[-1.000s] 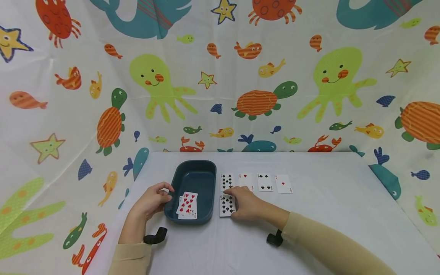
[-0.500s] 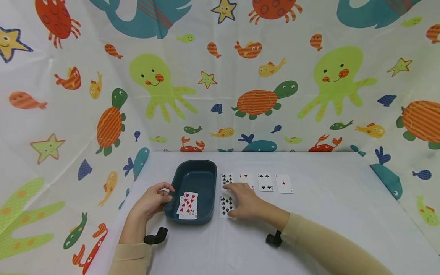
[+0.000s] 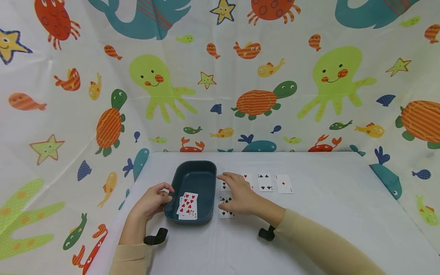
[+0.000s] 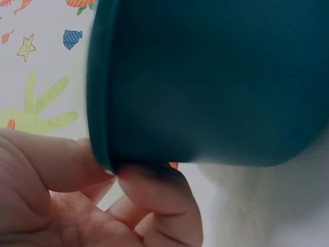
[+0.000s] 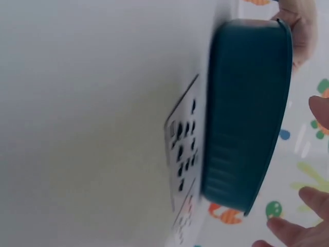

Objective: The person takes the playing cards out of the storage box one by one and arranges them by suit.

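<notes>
A dark teal tray (image 3: 197,172) sits on the white table and holds a nine of hearts (image 3: 187,203) on top of another card. My left hand (image 3: 164,195) grips the tray's left rim; in the left wrist view its fingers (image 4: 154,193) curl under the tray wall (image 4: 205,77). My right hand (image 3: 229,184) is open, its straight fingers stretched over two spade cards just right of the tray. It partly covers both the upper spade card (image 3: 224,186) and the lower spade card (image 3: 225,209). In the right wrist view the lower spade card (image 5: 182,149) lies flat beside the tray (image 5: 247,113).
A hearts card (image 3: 249,178), a four of clubs (image 3: 265,182) and an ace of diamonds (image 3: 283,183) lie in a row further right. A sea-creature cloth (image 3: 220,76) hangs behind and beside the table (image 3: 326,214).
My right hand has slid forward and left from the lower spade card to over the upper one. The left hand, the tray and the cards have stayed put.
</notes>
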